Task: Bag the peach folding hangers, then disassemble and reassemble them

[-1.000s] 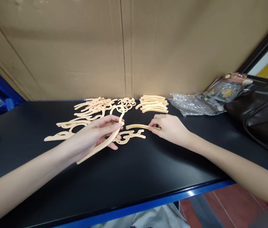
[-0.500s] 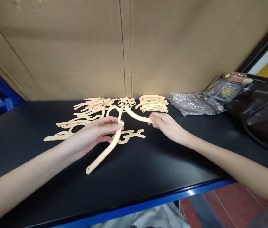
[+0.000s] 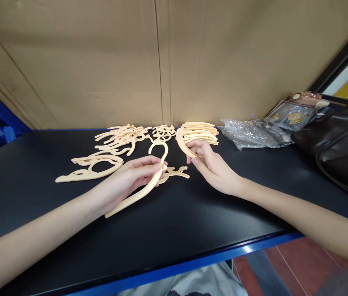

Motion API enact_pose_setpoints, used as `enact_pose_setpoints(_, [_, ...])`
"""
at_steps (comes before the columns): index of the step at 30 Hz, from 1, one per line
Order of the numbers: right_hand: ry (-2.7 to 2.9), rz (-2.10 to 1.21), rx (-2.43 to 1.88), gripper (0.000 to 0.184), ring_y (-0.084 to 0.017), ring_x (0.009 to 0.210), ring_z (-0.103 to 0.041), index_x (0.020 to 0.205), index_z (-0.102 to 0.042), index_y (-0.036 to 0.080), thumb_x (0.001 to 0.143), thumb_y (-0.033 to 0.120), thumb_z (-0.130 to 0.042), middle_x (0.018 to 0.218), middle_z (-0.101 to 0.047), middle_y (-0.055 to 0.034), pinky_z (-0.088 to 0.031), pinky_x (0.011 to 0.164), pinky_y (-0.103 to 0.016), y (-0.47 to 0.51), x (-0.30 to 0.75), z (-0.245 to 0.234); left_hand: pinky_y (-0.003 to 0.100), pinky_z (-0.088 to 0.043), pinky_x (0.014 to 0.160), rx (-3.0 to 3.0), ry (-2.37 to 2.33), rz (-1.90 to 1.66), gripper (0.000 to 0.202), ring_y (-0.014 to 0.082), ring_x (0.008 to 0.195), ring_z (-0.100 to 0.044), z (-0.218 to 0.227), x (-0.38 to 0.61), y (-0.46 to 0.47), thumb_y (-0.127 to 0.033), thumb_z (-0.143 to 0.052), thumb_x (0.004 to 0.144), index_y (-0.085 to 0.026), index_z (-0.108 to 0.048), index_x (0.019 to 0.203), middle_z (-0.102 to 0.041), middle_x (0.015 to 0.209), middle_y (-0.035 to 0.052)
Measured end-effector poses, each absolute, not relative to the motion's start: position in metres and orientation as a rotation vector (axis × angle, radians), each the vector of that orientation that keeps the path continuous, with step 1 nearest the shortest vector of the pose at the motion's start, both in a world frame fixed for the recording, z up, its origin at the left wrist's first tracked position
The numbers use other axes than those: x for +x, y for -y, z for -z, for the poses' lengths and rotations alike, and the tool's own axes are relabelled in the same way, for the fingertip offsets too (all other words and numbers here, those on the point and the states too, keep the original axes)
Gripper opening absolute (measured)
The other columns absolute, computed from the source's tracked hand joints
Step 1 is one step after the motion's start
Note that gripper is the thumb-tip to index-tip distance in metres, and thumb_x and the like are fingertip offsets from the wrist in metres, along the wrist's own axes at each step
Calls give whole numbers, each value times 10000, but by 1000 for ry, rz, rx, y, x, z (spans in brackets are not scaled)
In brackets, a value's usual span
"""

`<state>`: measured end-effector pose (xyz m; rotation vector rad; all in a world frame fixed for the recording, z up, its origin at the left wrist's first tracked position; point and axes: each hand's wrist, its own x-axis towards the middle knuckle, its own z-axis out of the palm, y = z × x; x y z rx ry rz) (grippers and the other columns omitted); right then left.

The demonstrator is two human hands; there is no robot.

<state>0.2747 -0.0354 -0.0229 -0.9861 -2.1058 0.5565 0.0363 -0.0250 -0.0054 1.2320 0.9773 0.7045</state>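
My left hand [image 3: 140, 174] is closed on a cream hanger piece [image 3: 137, 200], a hook joined to one curved arm, at the joint. The hook [image 3: 161, 149] points up and away, while the arm slants down toward the near left. My right hand [image 3: 211, 164] grips a separate curved hanger arm [image 3: 184, 144] by its lower end; its other end rises to the upper left. The two held pieces are apart. Flat cream pieces [image 3: 175, 173] lie on the table just behind my left fingers, partly hidden.
Behind are a pile of cream hanger parts [image 3: 124, 135], a small heap of hooks [image 3: 163, 132] and stacked curved arms [image 3: 201, 130]. Folded hangers [image 3: 90, 170] lie at left. Clear plastic bags [image 3: 254, 133] and a dark leather bag [image 3: 340, 144] stand at right on the black table [image 3: 192, 230].
My left hand has shifted slightly right, turning the hook piece more upright. My right hand has tilted its curved arm steeper, and that arm's free end has moved right, away from the hook.
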Motion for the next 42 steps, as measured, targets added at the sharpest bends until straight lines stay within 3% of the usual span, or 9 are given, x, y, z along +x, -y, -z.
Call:
enact_pose_setpoints(2, [2106,-510,-1028,205,-134,711,-551,1155,-343,238,966,291,-404,877,-561,3,-442,724,-282,38,274,22,196,-517,728,1153,-957,-707,152,102,741,-639,7,38,26,-298,-730,787,-200,-672,887,-679,845,-3])
enact_pose_setpoints(5, [2108,-541,-1111,286,-103,544,-478,1046,-346,252,916,428,-531,697,-528,78,-395,617,-241,42,272,20,202,-532,679,1094,-953,-693,161,117,748,-650,8,39,26,-293,-741,778,-197,-662,879,-676,826,3])
enact_pose_setpoints(8, [2168,-524,-1145,293,-95,483,-431,995,-347,252,916,474,-521,589,-491,109,-352,570,-223,43,272,19,222,-535,680,1161,-945,-664,164,139,801,-649,7,39,27,-314,-732,785,-190,-654,858,-660,839,11])
enact_pose_setpoints(14, [2370,-206,-966,234,-122,613,-482,822,-423,218,992,378,-399,765,-549,-5,-330,567,-245,42,272,21,251,-519,734,1471,-922,-549,206,134,795,-625,4,37,32,-364,-682,817,-191,-592,752,-625,794,-12])
enact_pose_setpoints(17, [2407,-194,-899,190,-144,715,-554,915,-487,211,1006,330,-371,885,-607,-44,-390,635,-254,43,272,21,261,-543,681,1430,-904,-514,215,151,796,-644,5,38,33,-373,-692,803,-195,-582,753,-618,812,-14])
enact_pose_setpoints(20, [2392,-235,-943,183,-159,745,-607,1064,-472,221,979,381,-446,950,-658,-42,-423,663,-263,45,270,20,267,-565,648,1367,-894,-503,214,159,780,-658,5,39,32,-362,-696,800,-190,-578,751,-603,801,-15])
enact_pose_setpoints(28, [2436,-228,-970,127,-173,703,-609,976,-395,228,979,350,-428,883,-639,-34,-418,619,-272,48,268,22,199,-562,606,1305,-853,-545,201,130,749,-664,2,39,34,-323,-687,825,-171,-609,719,-636,835,-1])
enact_pose_setpoints(39, [2502,-75,-868,97,-137,670,-527,864,-450,213,931,224,-520,782,-614,17,-375,651,-251,45,269,23,199,-572,602,1415,-855,-530,188,136,708,-700,3,43,37,-356,-704,810,-179,-641,795,-666,812,-28])
enact_pose_setpoints(42, [2507,-51,-837,134,-133,653,-507,834,-452,210,928,253,-537,761,-611,23,-363,640,-248,45,269,24,190,-562,600,1445,-850,-536,182,135,705,-705,2,43,39,-355,-705,807,-182,-650,814,-677,831,-28])
